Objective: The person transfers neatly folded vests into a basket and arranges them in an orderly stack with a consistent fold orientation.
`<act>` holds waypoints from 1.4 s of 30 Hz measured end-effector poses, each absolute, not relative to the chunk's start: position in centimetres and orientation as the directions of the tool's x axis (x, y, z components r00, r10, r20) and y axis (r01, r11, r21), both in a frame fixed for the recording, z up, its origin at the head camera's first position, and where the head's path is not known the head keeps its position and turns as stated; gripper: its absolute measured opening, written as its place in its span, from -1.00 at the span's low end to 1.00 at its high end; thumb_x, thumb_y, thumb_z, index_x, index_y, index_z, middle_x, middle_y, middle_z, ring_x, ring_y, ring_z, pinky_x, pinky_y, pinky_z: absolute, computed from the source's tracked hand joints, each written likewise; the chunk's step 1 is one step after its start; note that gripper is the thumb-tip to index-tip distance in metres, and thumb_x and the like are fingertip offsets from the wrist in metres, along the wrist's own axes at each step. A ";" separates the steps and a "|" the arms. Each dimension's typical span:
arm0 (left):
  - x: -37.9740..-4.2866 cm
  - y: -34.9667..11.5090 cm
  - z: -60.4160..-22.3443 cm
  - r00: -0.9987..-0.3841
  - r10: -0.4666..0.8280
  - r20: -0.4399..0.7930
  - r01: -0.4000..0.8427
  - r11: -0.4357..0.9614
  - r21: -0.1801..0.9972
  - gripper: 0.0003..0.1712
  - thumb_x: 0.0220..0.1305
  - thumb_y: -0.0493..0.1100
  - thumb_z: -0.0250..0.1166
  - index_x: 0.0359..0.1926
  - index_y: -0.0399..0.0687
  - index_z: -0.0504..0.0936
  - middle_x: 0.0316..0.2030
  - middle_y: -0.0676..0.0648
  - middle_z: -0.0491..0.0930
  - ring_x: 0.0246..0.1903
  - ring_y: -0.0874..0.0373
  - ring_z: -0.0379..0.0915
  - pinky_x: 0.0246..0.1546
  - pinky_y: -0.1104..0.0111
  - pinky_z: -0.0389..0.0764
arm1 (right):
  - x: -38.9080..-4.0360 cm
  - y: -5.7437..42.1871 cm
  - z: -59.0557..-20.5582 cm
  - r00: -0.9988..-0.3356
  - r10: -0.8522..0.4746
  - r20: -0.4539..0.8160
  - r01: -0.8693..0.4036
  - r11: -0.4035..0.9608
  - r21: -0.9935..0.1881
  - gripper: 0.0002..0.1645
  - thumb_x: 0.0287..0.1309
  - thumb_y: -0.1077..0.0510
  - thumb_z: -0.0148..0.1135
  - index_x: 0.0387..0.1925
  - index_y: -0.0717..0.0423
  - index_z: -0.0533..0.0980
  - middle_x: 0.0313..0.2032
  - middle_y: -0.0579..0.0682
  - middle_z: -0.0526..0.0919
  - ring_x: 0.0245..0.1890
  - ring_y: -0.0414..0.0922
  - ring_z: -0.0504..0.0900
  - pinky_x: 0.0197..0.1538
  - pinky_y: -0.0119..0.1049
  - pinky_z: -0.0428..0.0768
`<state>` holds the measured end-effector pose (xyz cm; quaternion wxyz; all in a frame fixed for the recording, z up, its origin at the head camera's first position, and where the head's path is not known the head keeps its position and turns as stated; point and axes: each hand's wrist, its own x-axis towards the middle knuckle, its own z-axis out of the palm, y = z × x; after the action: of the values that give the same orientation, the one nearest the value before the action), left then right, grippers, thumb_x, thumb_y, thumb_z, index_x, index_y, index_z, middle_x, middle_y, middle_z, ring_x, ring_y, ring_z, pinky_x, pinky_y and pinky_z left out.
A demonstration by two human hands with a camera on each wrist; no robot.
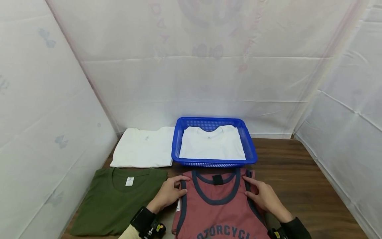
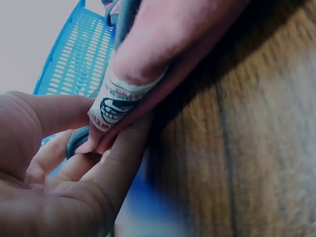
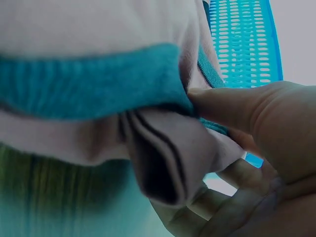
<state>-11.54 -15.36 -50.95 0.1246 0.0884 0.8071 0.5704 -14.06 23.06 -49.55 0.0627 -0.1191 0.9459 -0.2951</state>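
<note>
My left grip (image 1: 168, 192) and right grip (image 1: 265, 197) pinch the top (image 1: 219, 214) at opposite shoulders, probably to hold its layers together, though its underside is hard to make out.

The tank top (image 1: 219, 214) runs off the bottom of the head view, and the tag (image 1: 129, 181) on the green shirt (image 1: 108, 204) is way too tiny to read.

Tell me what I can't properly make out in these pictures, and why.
- Red tank top: bottom hem and part of its lettering, cut off by the head view's lower edge.
- Right hand: some fingertips, behind the cloth in the right wrist view.
- Blue basket: most of its floor, under the white shirt, head view.
- Green shirt: print on its neck label, too small, head view.
</note>
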 end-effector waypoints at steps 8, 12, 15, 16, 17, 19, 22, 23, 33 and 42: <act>-10.7 -15.4 -49.7 -0.957 0.281 -0.065 0.032 0.325 0.945 -0.54 0.31 -0.35 0.25 0.23 -0.06 0.53 -0.35 -0.17 0.61 -0.75 0.19 0.39 -0.62 0.44 0.40 | -12.4 23.4 -48.4 -0.961 -0.245 0.132 -0.277 0.805 -0.525 -0.33 0.04 0.09 0.48 0.24 -0.08 0.51 -0.60 -0.11 0.42 -0.75 -0.28 0.23 -0.59 -0.38 0.23; -10.3 -15.4 -48.9 -0.958 0.285 -0.024 0.075 0.331 0.941 -0.55 0.31 -0.32 0.27 0.20 0.01 0.56 -0.50 -0.07 0.53 -0.78 0.19 0.33 -0.63 0.45 0.41 | -11.6 23.4 -48.0 -0.934 -0.239 0.265 -0.343 0.806 -0.482 -0.33 -0.01 0.13 0.51 0.20 -0.04 0.54 -0.67 -0.22 0.27 -0.75 -0.36 0.19 -0.61 -0.42 0.22; -9.9 -15.5 -48.2 -0.956 0.293 0.005 0.103 0.321 0.942 -0.55 0.32 -0.31 0.26 0.21 0.04 0.55 -0.46 -0.05 0.55 -0.74 0.07 0.43 -0.62 0.44 0.44 | -11.2 23.5 -47.8 -0.904 -0.245 0.351 -0.393 0.799 -0.455 -0.31 -0.08 0.18 0.54 0.18 -0.02 0.55 -0.65 -0.26 0.32 -0.72 -0.40 0.20 -0.59 -0.43 0.24; -9.8 -15.6 -47.9 -0.955 0.298 0.012 0.110 0.316 0.942 -0.55 0.33 -0.31 0.25 0.21 0.04 0.55 -0.41 -0.05 0.58 -0.71 0.05 0.47 -0.62 0.43 0.45 | -11.1 23.5 -47.7 -0.892 -0.246 0.379 -0.410 0.794 -0.449 -0.30 -0.09 0.19 0.55 0.17 -0.02 0.55 -0.62 -0.23 0.41 -0.70 -0.41 0.22 -0.57 -0.43 0.25; -9.6 -15.6 -47.6 -0.953 0.303 0.018 0.118 0.314 0.942 -0.56 0.33 -0.31 0.25 0.21 0.05 0.55 -0.40 -0.05 0.60 -0.68 0.02 0.51 -0.62 0.43 0.45 | -11.0 23.6 -47.7 -0.880 -0.245 0.408 -0.425 0.789 -0.443 -0.29 -0.12 0.20 0.57 0.16 -0.02 0.56 -0.56 -0.18 0.52 -0.68 -0.42 0.26 -0.55 -0.43 0.27; -9.3 -15.7 -46.9 -0.951 0.307 0.031 0.133 0.319 0.938 -0.57 0.33 -0.29 0.25 0.20 0.06 0.55 -0.42 -0.05 0.62 -0.63 0.05 0.55 -0.61 0.43 0.46 | -10.8 23.6 -47.5 -0.860 -0.236 0.453 -0.446 0.779 -0.441 -0.28 -0.15 0.19 0.59 0.15 -0.04 0.57 -0.42 -0.05 0.66 -0.65 -0.42 0.32 -0.53 -0.43 0.31; -8.8 -15.8 -46.0 -0.951 0.303 0.057 0.162 0.336 0.928 -0.59 0.32 -0.27 0.28 0.17 0.10 0.57 -0.63 0.00 0.47 -0.73 0.22 0.39 -0.64 0.47 0.39 | -10.6 23.4 -47.2 -0.838 -0.192 0.511 -0.455 0.763 -0.459 -0.29 -0.20 0.15 0.62 0.12 -0.08 0.60 -0.20 0.09 0.72 -0.60 -0.37 0.43 -0.51 -0.41 0.36; -8.7 -15.8 -45.6 -0.951 0.301 0.071 0.178 0.344 0.922 -0.59 0.31 -0.27 0.29 0.16 0.10 0.57 -0.69 0.02 0.39 -0.76 0.26 0.33 -0.65 0.48 0.38 | -10.5 23.4 -47.0 -0.833 -0.175 0.525 -0.452 0.761 -0.465 -0.29 -0.21 0.13 0.63 0.10 -0.09 0.61 -0.18 0.08 0.72 -0.57 -0.33 0.47 -0.51 -0.41 0.38; -7.2 -15.5 -39.7 -0.943 0.295 0.153 0.255 0.349 0.902 -0.57 0.29 -0.40 0.25 0.18 -0.14 0.55 -0.57 -0.19 0.62 -0.62 0.08 0.56 -0.56 0.27 0.62 | -10.5 22.6 -44.9 -0.777 -0.117 0.619 -0.491 0.727 -0.479 -0.31 -0.12 0.20 0.57 0.14 -0.10 0.57 -0.09 -0.04 0.64 -0.48 -0.29 0.45 -0.47 -0.55 0.33; -9.0 -16.4 -39.5 -0.923 0.276 0.270 0.364 0.389 0.847 -0.59 0.29 -0.31 0.30 0.15 0.04 0.59 -0.59 -0.08 0.48 -0.53 0.15 0.62 -0.52 0.34 0.61 | -11.6 22.0 -42.4 -0.704 -0.195 0.683 -0.609 0.660 -0.440 -0.43 -0.04 0.40 0.45 0.06 -0.04 0.63 -0.27 -0.10 0.53 -0.61 -0.36 0.19 -0.55 -0.57 0.19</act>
<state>-9.00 -16.43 -39.55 -0.0425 0.1921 0.8322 0.5185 -11.63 21.99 -42.36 -0.3054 -0.2342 0.8583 -0.3394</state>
